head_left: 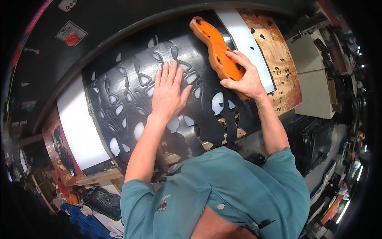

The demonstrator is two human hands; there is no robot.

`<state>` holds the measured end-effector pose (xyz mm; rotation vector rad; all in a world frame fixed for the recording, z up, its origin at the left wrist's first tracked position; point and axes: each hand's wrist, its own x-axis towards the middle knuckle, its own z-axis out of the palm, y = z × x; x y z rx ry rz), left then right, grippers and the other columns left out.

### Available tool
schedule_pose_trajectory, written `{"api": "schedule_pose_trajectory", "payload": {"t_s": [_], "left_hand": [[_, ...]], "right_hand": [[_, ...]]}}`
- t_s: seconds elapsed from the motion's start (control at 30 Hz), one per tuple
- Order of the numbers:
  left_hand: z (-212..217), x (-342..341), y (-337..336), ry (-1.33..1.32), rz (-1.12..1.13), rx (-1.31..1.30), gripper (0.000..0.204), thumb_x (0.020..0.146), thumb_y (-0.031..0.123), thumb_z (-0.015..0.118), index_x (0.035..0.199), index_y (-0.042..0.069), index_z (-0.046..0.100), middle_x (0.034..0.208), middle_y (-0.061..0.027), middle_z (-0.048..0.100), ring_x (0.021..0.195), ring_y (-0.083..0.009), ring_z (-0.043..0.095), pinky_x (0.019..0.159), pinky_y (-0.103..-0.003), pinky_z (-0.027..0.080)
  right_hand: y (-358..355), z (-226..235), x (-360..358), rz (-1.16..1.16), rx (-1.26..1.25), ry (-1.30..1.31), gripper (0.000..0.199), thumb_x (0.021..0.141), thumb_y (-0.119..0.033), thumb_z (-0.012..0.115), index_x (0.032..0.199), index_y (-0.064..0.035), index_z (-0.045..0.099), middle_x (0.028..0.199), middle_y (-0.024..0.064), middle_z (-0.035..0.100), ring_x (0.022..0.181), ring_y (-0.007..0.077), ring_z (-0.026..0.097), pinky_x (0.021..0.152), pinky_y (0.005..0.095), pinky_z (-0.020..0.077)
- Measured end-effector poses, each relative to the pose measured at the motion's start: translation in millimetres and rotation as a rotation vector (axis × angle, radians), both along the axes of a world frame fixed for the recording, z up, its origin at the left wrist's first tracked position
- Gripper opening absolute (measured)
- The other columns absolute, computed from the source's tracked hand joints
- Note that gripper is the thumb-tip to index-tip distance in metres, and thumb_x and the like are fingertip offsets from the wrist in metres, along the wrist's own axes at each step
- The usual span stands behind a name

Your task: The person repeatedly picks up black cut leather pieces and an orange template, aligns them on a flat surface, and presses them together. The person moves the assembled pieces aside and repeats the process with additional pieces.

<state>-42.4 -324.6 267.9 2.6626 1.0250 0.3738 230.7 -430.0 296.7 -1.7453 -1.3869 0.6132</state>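
Observation:
A black sheet (181, 32), glossy and flexible-looking, lies over a white board (81, 127) in front of me. Many curved shapes are cut into its middle, and larger holes run along its near edge. My left hand (169, 95) rests flat on the sheet, fingers extended, beside the cut outlines. To its right, my right hand (248, 75) grips the near end of a long, wavy orange cutting die (211, 40). The die slants away to the far left over the sheet's right part; whether it touches the sheet is hard to tell.
A dark machine beam with a red push button (72, 40) spans the far side. At right are a worn wooden board (274, 47) with black scraps, a pale cabinet (310, 79) and stacked black sheets (308, 139). A brown board (59, 159) holds black scrap at left.

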Motion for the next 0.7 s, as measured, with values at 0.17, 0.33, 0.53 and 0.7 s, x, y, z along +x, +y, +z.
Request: {"api": "schedule_pose_trajectory", "payload": {"t_s": [0.17, 0.33, 0.53, 0.7], "left_hand": [[-14, -4, 3, -0.098, -0.023, 0.118, 0.067, 0.097, 0.034, 0.073, 0.151, -0.001, 0.055, 0.163, -0.0222, 0.046, 0.155, -0.0418, 0.037, 0.128, -0.055, 0.025], [-13, -2, 5, -0.107, -0.037, 0.113, 0.066, 0.097, 0.033, 0.073, 0.149, -0.003, 0.056, 0.162, -0.0229, 0.046, 0.154, -0.0436, 0.037, 0.128, -0.056, 0.026], [-17, -1, 9, -0.128, -0.057, 0.15, 0.064, 0.097, 0.033, 0.073, 0.147, -0.004, 0.057, 0.162, -0.0225, 0.047, 0.153, -0.0437, 0.038, 0.127, -0.056, 0.027], [-17, -7, 8, -0.127, -0.063, 0.126, 0.063, 0.097, 0.031, 0.074, 0.147, -0.003, 0.056, 0.163, -0.0219, 0.046, 0.154, -0.0443, 0.037, 0.128, -0.056, 0.026]], "right_hand": [[19, -18, -9, 0.011, 0.039, -0.331, 0.097, 0.059, -0.043, 0.089, 0.147, -0.0091, 0.064, 0.152, 0.0277, 0.045, 0.136, 0.0431, 0.047, 0.117, 0.0507, 0.0426], [31, -31, -9, 0.061, 0.103, -0.554, 0.093, 0.058, -0.043, 0.085, 0.142, -0.0083, 0.066, 0.144, 0.021, 0.049, 0.121, 0.0391, 0.051, 0.108, 0.0495, 0.0483], [31, -37, 8, 0.062, 0.12, -0.442, 0.089, 0.069, -0.049, 0.09, 0.145, -0.011, 0.065, 0.151, 0.0206, 0.051, 0.135, 0.0373, 0.053, 0.115, 0.0454, 0.0468], [17, -35, 20, -0.019, 0.091, 0.015, 0.077, 0.084, -0.029, 0.091, 0.15, -0.004, 0.059, 0.151, 0.0124, 0.057, 0.138, 0.0229, 0.056, 0.118, 0.0358, 0.0441]]}}
